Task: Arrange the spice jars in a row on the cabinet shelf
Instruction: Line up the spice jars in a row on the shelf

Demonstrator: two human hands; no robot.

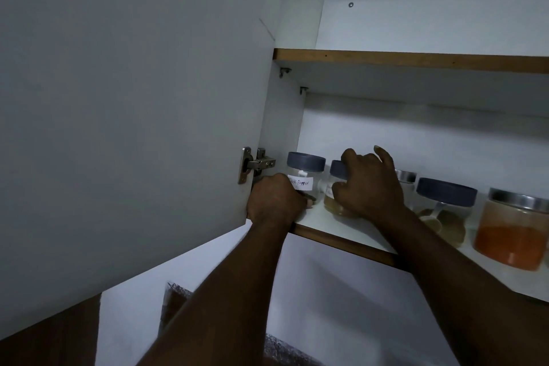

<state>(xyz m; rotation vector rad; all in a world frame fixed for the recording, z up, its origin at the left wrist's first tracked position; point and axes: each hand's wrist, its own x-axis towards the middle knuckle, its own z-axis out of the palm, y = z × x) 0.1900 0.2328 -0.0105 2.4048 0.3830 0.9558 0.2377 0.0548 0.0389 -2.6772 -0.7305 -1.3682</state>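
Observation:
Several spice jars stand on the lower cabinet shelf [335, 233]. At the far left, a clear jar with a grey lid and a "Black Pepper" label [306, 171] is gripped low down by my left hand [274, 202]. Beside it, my right hand [370, 184] curls round a grey-lidded jar with yellowish contents [335, 202]. Further right are a steel-lidded jar [405, 180], mostly hidden behind my hand, a grey-lidded jar with brown powder and a scoop [444, 211], and a steel-lidded jar of orange powder [512, 235].
The open cabinet door [133, 116] fills the left side, its hinge [255, 163] just above my left hand. An upper shelf [416, 61] runs overhead. The white back wall of the cabinet lies behind the jars.

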